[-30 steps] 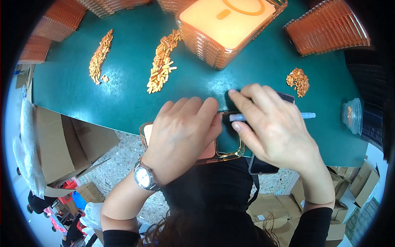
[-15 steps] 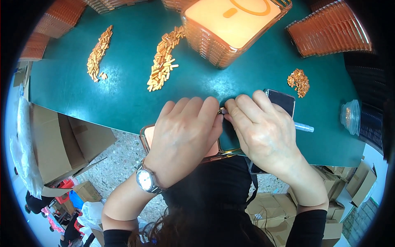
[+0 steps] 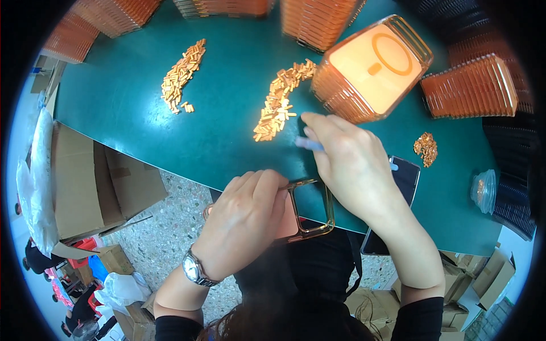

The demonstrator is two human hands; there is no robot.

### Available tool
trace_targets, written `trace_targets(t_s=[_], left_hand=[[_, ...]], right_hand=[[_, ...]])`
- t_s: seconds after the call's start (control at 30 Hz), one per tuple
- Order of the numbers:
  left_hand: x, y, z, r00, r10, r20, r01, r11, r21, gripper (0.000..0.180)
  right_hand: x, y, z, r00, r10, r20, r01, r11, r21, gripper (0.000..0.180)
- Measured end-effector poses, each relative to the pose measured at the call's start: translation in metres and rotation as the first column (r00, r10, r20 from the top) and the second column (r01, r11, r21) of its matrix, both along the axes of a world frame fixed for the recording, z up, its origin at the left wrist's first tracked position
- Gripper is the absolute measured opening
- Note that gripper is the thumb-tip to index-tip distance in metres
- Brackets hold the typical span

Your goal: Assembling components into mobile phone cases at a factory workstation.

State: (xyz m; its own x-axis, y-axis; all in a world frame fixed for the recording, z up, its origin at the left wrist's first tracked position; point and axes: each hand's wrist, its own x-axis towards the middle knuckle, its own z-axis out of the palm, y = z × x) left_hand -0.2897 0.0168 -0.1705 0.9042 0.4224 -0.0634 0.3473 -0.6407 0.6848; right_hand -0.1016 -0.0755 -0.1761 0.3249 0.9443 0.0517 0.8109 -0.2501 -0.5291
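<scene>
Green desk point(image 3: 142, 108) is crowded: orange case stacks point(image 3: 369, 68) and small gold parts point(image 3: 278, 105) ring the work. Left hand point(image 3: 244, 221) grips a clear phone case point(image 3: 310, 210); right hand point(image 3: 352, 165) pinches a pale pen-like tool point(image 3: 310, 145), covering a dark phone point(image 3: 398, 193).

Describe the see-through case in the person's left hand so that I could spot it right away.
Start at the green table and come to its near edge, in front of the person. There the left hand holds a clear orange-tinted phone case with a shiny rim and a camera cut-out. Unlike the orange cases stacked farther back on the table, it is single and held off the table.
</scene>
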Motion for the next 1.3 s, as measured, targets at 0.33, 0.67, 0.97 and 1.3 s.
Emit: trace_targets(t_s=[0.33, 0.67, 0.97, 1.3], left_hand=[[-0.006, 0.022, 0.0, 0.998, -0.016, 0.061, 0.015, 1.0, 0.021, 0.01], [0.002, 0.025, -0.004, 0.999, 0.022, 0.048, -0.021, 1.0, -0.003, 0.009], [0.009, 0.019, -0.006, 0.998, 0.034, 0.049, -0.032, 0.998, -0.052, 0.011], [0.01, 0.015, -0.013, 0.999, 0.015, 0.044, -0.019, 0.995, 0.098, 0.013]], right_hand=[[-0.01, 0.036, -0.007, 0.981, -0.177, 0.082, 0.181, 0.982, -0.047, 0.01], [-0.01, -0.012, 0.018, 0.961, 0.275, 0.029, -0.276, 0.952, 0.128, 0.017], [-0.015, -0.005, -0.003, 0.858, 0.294, 0.422, -0.391, 0.906, 0.164, 0.017], [-0.012, -0.008, -0.001, 0.951, 0.281, 0.126, -0.287, 0.958, 0.028, 0.029]])
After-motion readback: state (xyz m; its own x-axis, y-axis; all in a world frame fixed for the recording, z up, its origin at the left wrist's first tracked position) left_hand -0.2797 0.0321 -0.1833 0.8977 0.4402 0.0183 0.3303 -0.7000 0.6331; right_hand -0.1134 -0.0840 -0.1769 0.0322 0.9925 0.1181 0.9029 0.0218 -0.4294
